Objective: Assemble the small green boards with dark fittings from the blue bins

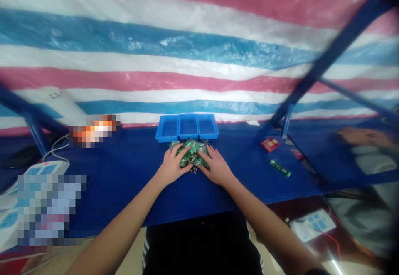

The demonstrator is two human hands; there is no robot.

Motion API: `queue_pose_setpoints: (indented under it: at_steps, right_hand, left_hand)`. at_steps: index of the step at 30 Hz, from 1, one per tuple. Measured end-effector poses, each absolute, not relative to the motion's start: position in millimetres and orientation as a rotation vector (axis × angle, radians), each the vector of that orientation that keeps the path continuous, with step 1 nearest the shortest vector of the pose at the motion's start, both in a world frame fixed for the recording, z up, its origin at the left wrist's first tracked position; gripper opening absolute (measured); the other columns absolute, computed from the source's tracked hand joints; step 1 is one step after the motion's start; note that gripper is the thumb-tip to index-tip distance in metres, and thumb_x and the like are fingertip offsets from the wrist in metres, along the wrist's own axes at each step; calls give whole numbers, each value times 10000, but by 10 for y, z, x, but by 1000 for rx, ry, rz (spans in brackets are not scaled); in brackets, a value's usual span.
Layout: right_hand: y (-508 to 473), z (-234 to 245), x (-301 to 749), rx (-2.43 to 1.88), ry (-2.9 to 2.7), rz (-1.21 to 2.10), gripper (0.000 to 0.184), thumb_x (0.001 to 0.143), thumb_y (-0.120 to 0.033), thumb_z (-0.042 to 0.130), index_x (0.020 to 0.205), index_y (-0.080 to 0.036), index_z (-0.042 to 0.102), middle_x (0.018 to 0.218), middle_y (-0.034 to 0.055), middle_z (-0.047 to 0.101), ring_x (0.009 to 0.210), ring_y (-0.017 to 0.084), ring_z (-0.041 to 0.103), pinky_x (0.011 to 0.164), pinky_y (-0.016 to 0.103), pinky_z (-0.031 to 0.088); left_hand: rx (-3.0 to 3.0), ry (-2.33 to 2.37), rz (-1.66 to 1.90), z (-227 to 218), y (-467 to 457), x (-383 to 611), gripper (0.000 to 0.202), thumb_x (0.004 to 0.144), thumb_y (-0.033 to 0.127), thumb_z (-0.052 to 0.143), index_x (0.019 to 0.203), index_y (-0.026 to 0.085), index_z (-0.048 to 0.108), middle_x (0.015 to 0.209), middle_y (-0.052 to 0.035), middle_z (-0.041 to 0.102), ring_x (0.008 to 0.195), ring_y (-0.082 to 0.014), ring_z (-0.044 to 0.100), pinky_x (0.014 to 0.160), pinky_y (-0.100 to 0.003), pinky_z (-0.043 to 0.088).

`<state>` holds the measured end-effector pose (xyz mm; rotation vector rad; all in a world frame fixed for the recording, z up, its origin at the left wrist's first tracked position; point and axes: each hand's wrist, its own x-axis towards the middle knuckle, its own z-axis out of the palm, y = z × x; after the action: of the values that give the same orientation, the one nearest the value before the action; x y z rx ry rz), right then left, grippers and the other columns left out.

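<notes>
A heap of small green circuit boards point(190, 152) lies on the blue table point(124, 171), just in front of a row of three blue bins point(187, 127). My left hand point(172, 164) rests against the heap's left side, fingers curved around it. My right hand point(215, 164) presses on the heap's right side with fingers spread over the boards. Both hands cup the pile between them. A few tiny dark parts lie at the heap's near edge.
A single green board point(279, 168) and a red box point(269, 144) lie to the right. A white power strip point(46, 169) with cable sits at left. Blue frame struts point(314, 73) cross at right, where another person's hand point(358, 135) rests. A striped tarp hangs behind.
</notes>
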<state>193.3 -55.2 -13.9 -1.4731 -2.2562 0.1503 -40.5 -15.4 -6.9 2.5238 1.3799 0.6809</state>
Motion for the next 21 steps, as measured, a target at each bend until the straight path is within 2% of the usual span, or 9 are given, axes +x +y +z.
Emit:
queue_pose_setpoints:
  at_steps: [4, 9, 13, 16, 21]
  right_hand:
    - [-566, -146, 1949, -1531, -2150, 106, 569, 899, -488, 535, 1409, -252, 445, 1501, 123, 383, 1330, 331, 401, 1054, 514, 369]
    - [-558, -121, 1972, -1570, -2034, 109, 627, 840, -544, 605, 1371, -233, 485, 1306, 138, 569, 1124, 329, 510, 938, 492, 447]
    - [-549, -110, 2001, -1472, -2050, 130, 549, 864, -418, 611, 1355, -202, 499, 1217, 123, 617, 1064, 287, 548, 929, 431, 467]
    - [-556, -116, 2019, -1444, -2064, 121, 428, 893, -309, 555, 1305, -195, 552, 1154, 108, 659, 1022, 268, 574, 911, 414, 479]
    - [-565, -148, 2012, -1416, -2078, 63, 300, 938, -251, 467, 1160, -204, 663, 1128, 83, 682, 998, 242, 586, 916, 395, 491]
  left_hand:
    - [2469, 1359, 746, -45, -182, -415, 602, 886, 498, 529, 1438, 313, 376, 1467, -93, 379, 1361, -324, 354, 1115, -510, 311]
    - [2438, 1410, 777, -41, -194, -426, 613, 894, 495, 517, 1447, 287, 354, 1495, -107, 339, 1379, -332, 339, 1109, -512, 336]
    - [2466, 1421, 804, -27, -209, -405, 610, 893, 477, 529, 1442, 270, 361, 1516, -117, 289, 1405, -333, 294, 1132, -513, 312]
    - [2512, 1396, 857, -19, -218, -404, 610, 883, 450, 555, 1436, 269, 374, 1538, -117, 247, 1425, -348, 244, 1148, -531, 279]
    - [2585, 1381, 897, -27, -219, -409, 615, 869, 426, 582, 1429, 261, 388, 1582, -115, 144, 1446, -380, 171, 1146, -558, 259]
